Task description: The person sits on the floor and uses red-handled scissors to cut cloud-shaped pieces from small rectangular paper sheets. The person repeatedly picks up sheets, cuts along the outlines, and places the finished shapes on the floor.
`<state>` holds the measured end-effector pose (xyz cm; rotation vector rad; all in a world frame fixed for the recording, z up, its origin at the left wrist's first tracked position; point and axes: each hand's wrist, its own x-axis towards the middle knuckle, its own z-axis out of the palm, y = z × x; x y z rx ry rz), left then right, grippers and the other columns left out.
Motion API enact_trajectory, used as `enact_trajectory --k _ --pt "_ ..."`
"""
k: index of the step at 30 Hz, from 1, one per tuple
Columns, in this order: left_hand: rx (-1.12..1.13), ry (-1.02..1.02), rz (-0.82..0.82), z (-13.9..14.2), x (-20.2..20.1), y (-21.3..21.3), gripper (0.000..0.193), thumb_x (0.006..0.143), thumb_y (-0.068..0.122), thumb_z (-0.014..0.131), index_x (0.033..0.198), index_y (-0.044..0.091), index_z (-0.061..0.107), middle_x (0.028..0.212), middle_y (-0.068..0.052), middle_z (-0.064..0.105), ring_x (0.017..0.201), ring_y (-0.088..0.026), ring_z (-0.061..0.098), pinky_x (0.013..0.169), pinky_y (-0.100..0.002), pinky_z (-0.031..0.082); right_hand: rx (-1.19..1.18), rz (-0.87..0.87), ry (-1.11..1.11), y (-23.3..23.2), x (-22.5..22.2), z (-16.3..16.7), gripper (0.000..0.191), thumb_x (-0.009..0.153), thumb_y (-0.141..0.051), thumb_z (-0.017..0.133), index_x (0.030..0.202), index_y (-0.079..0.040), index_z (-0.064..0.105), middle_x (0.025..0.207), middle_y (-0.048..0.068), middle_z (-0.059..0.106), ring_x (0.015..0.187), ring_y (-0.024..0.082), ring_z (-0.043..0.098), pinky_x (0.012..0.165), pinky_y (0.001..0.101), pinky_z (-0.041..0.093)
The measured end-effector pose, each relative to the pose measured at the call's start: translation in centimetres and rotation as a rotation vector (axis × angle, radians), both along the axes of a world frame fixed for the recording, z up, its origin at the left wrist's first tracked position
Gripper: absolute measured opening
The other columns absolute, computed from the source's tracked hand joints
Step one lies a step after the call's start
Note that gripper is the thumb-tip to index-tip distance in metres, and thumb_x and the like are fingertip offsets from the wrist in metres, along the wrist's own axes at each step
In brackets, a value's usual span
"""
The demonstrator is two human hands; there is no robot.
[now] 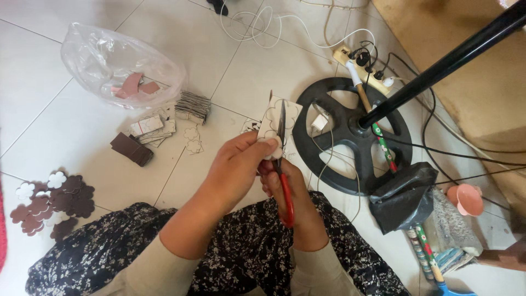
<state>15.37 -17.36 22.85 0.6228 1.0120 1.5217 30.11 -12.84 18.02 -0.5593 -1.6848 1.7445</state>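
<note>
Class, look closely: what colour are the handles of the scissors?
Red, seen in the head view: scissors held in the right hand.

Open tile ahead-left of hands (257,170), round black stand base (350,134) and cables (455,153) crowding right

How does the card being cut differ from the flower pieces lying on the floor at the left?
The card is pale, roughly rectangular and uncut along most edges; the flower pieces are mostly dark brown and fully cut out. The card is held up by the left hand against the scissors; the pieces lie flat. Both show flower outlines.
</note>
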Motion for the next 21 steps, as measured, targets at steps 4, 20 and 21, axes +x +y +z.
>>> enact_trajectory --k 4,20,21 --pt "0.007 -0.003 -0.003 -0.1 0.2 0.2 0.023 0.097 0.020 0.065 0.082 0.003 0.061 0.069 -0.002 0.059 0.062 -0.011 0.054 0.058 -0.027 0.046 0.016 -0.038 -0.023 0.5 0.4 -1.1 0.057 0.099 -0.057 0.061 0.112 -0.001 0.058 0.087 -0.001 0.056 0.069 0.006 0.044 0.059 0.0230 0.036" --pt "0.030 0.082 -0.082 0.1 -2.4 -0.4 0.017 0.092 0.017 0.065 0.083 0.002 0.064 0.074 -0.002 0.060 0.066 -0.011 0.052 0.063 -0.026 0.045 0.099 0.000 -0.135 0.7 0.8 0.5 0.046 0.098 -0.052 0.066 0.096 -0.006 0.059 0.081 -0.007 0.049 0.070 0.005 0.041 0.061 0.0224 0.035" --pt "0.028 0.082 -0.092 0.2 -2.6 -0.4 0.017 0.092 0.017 0.065 0.084 0.002 0.064 0.073 -0.001 0.059 0.065 -0.011 0.052 0.063 -0.026 0.045 0.107 0.003 -0.147 0.8 0.8 0.3 0.046 0.098 -0.051 0.066 0.095 -0.006 0.058 0.080 -0.007 0.048 0.070 0.005 0.041 0.061 0.0228 0.035"
